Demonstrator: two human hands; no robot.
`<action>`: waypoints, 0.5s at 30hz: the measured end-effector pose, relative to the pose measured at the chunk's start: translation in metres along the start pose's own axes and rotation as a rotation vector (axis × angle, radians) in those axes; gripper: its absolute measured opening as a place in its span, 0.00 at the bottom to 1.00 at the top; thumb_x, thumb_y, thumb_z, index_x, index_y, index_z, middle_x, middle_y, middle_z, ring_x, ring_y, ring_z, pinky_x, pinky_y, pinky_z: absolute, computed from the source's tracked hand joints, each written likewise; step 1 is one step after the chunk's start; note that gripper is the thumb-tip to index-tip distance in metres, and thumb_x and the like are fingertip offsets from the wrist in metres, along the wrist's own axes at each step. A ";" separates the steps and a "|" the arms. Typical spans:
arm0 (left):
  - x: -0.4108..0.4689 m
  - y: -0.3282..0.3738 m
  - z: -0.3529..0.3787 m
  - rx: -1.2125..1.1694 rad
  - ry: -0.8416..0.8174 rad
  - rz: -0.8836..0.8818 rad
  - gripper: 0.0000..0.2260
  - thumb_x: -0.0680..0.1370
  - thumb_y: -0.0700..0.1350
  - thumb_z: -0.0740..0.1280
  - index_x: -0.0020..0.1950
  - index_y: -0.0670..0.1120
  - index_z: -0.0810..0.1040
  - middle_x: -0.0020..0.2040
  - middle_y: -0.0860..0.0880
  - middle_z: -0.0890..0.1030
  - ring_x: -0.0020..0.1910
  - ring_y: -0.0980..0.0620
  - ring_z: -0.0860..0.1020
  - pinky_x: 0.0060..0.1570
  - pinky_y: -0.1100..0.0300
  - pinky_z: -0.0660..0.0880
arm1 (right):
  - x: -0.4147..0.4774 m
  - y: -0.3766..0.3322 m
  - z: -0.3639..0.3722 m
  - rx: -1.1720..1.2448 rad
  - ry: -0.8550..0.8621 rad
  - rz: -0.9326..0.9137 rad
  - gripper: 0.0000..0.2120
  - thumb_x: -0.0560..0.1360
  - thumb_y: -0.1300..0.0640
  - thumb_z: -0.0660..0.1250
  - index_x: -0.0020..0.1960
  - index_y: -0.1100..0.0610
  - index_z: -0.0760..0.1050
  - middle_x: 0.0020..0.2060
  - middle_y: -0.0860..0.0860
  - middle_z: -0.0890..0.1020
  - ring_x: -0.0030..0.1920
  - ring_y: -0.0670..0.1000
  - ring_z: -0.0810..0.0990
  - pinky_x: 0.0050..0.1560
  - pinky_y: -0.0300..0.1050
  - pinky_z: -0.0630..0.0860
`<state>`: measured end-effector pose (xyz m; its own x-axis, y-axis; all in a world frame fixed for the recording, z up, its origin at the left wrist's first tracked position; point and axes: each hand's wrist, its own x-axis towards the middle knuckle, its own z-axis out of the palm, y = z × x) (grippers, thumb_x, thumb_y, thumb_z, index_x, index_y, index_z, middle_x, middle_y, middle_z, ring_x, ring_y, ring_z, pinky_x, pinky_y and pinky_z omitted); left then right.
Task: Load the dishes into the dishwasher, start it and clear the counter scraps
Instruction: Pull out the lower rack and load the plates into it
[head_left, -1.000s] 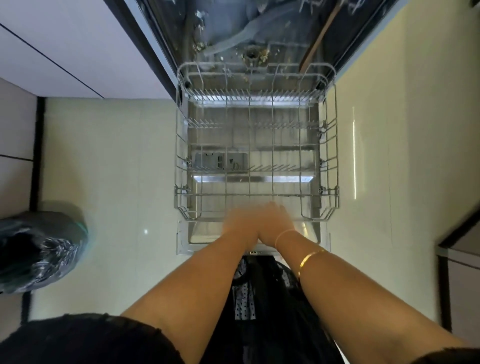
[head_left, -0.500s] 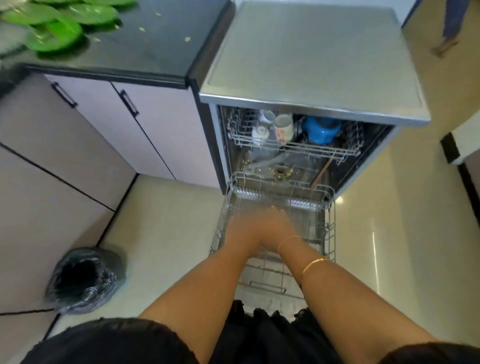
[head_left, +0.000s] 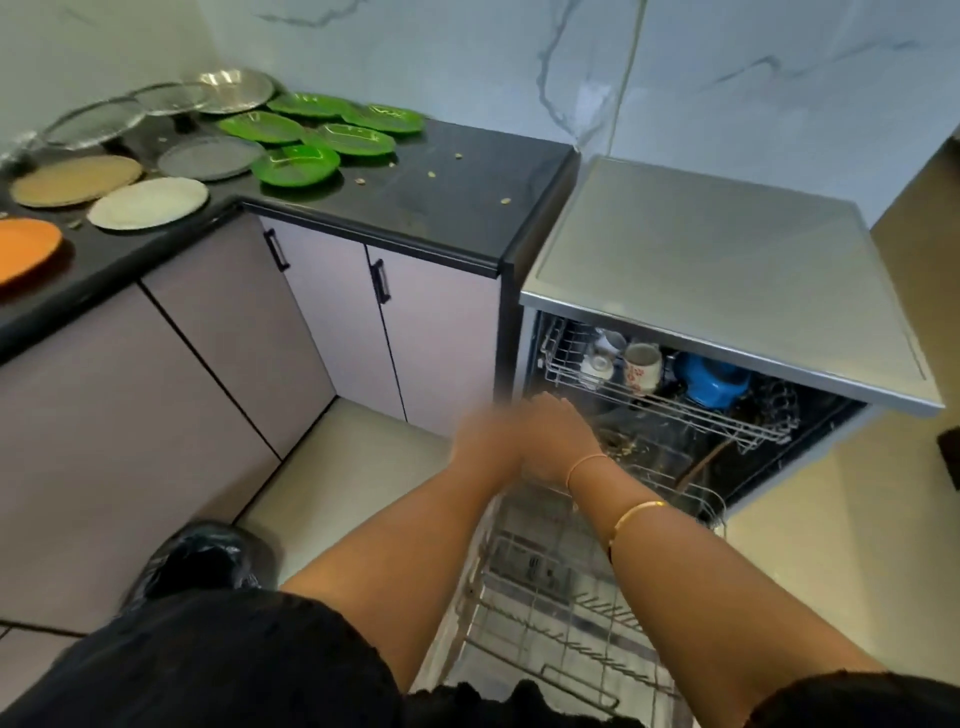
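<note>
Presently left hand (head_left: 485, 441) and right hand (head_left: 561, 441) meet above lower rack (head_left: 545, 603), blurred; finger pose unreadable. Green plates (head_left: 296, 165) lie well left, toward counter's (head_left: 457, 218) back edge; left hand nearer.

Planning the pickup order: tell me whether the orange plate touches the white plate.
Apart. The head view shows dark counter between the orange plate and the white plate.

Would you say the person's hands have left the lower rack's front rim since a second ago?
Yes. The left hand and right hand have risen from the near rim of the lower rack toward the dishwasher opening, just below the upper rack.
</note>
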<state>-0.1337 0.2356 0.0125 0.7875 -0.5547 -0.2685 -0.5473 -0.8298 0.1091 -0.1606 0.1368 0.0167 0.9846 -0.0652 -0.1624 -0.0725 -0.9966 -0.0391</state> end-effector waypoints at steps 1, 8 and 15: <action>0.001 -0.019 -0.005 -0.011 0.015 0.002 0.25 0.78 0.43 0.59 0.73 0.40 0.57 0.71 0.41 0.65 0.71 0.42 0.62 0.73 0.49 0.54 | 0.013 -0.015 -0.003 -0.006 0.017 -0.006 0.16 0.78 0.56 0.55 0.64 0.59 0.67 0.61 0.57 0.73 0.64 0.57 0.69 0.67 0.51 0.63; 0.026 -0.182 -0.040 -0.025 0.090 -0.002 0.24 0.76 0.42 0.60 0.71 0.39 0.60 0.68 0.41 0.67 0.68 0.43 0.65 0.69 0.52 0.60 | 0.107 -0.133 -0.030 0.009 0.073 0.068 0.16 0.80 0.56 0.52 0.64 0.60 0.68 0.62 0.59 0.73 0.63 0.59 0.70 0.66 0.53 0.63; 0.043 -0.300 -0.091 -0.139 0.158 -0.076 0.30 0.78 0.43 0.60 0.76 0.39 0.49 0.74 0.40 0.59 0.74 0.42 0.57 0.73 0.50 0.54 | 0.184 -0.214 -0.065 0.128 0.226 0.126 0.16 0.81 0.55 0.51 0.63 0.60 0.69 0.59 0.58 0.75 0.60 0.57 0.72 0.63 0.50 0.67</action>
<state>0.0901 0.4546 0.0551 0.8656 -0.4839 -0.1284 -0.4491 -0.8639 0.2281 0.0464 0.3346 0.0590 0.9761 -0.2117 0.0492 -0.2016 -0.9665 -0.1587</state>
